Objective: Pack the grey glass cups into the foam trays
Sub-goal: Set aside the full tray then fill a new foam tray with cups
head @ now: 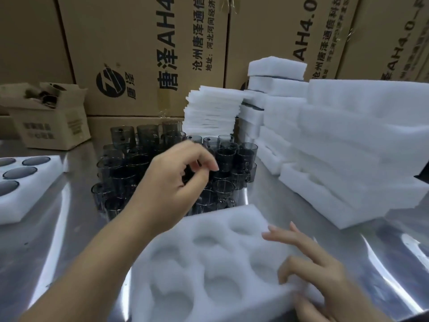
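Hovering empty with fingers loosely spread, the left hand (pixel 178 180) should pinch a slick, brittle cup (pixel 224 189) by its rim, while the right hand (pixel 308 266) presses flat on the soft tray (pixel 209 263).

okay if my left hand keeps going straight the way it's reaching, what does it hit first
Most likely the cluster of grey glass cups on the metal table. Your left hand hovers open over them, fingers curled and pointing forward and down. Which cup comes first is unclear; depth is hard to judge.
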